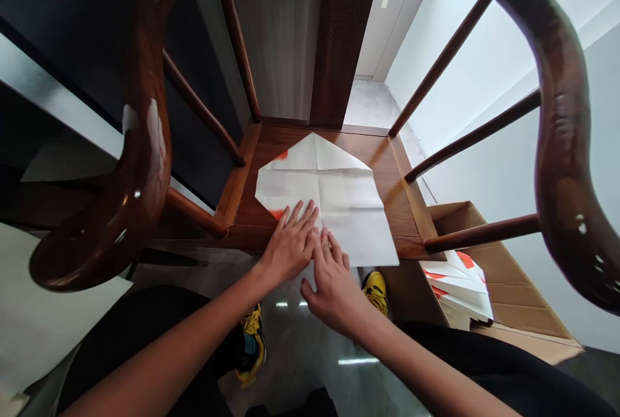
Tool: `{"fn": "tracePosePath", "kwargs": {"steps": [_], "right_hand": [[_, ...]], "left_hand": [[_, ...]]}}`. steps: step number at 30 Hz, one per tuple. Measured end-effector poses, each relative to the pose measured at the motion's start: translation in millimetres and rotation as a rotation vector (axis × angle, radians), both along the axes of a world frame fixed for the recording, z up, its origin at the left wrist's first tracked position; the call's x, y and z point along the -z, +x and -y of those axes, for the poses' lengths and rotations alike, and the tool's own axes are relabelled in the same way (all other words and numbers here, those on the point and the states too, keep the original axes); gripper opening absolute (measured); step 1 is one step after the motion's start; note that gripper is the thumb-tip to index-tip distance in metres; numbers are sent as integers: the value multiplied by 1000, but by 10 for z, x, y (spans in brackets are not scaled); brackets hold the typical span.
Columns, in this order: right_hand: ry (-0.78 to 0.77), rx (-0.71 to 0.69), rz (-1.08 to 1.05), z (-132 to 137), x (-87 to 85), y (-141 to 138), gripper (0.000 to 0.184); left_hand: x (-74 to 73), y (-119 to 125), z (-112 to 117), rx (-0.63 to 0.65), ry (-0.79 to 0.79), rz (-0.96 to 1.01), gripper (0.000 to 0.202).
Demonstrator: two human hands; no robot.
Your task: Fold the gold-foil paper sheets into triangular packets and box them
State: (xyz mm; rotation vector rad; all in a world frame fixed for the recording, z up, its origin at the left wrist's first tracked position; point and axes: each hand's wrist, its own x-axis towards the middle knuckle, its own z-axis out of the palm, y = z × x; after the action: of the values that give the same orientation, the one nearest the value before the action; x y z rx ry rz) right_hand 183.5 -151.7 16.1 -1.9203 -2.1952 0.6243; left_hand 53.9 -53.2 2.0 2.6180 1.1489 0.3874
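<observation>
Two bare hands, the left hand (pixel 289 246) and the right hand (pixel 335 281), rest on a creased white paper sheet with orange-red patches (pixel 349 192), which lies on a glossy reddish-brown wooden chair seat (pixel 393 188). Left: unclenched, fingers spread, grasping nothing. Right: loosely open, fingertips on the sheet, thumb apart. Caution: sideways drag could slide the sheet across the smooth seat; uneven pressure may skew a crease; pushing down where the near edge appears to overhang could buckle it.
</observation>
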Motion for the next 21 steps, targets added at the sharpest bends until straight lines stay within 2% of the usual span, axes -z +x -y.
{"fn": "tracePosePath", "kwargs": {"steps": [2, 3, 4, 6, 9, 12, 16, 18, 21], "right_hand": [[-28, -225, -11, -21, -140, 333, 100], [3, -358, 15, -37, -190, 556, 103], [50, -417, 56, -57, -222, 794, 107], [143, -356, 133, -101, -232, 1243, 109], [128, -306, 151, -164, -179, 1683, 95], [87, -315, 92, -208, -152, 1818, 68], [112, -274, -39, -298, -174, 1750, 31], [129, -210, -83, -389, -178, 1675, 29], [147, -76, -97, -589, -176, 1542, 40]], "left_hand": [[42, -103, -135, 44, 27, -33, 56], [55, -161, -200, 69, 45, -43, 55], [65, -217, -260, 89, 60, -46, 55], [74, -303, -356, 124, 68, -47, 55], [76, -359, -428, 167, 53, -55, 55], [66, -347, -433, 172, 47, -75, 55], [34, -302, -402, 150, 36, -90, 53], [18, -286, -385, 150, 26, -81, 53], [5, -266, -364, 153, 14, -67, 54]]}}
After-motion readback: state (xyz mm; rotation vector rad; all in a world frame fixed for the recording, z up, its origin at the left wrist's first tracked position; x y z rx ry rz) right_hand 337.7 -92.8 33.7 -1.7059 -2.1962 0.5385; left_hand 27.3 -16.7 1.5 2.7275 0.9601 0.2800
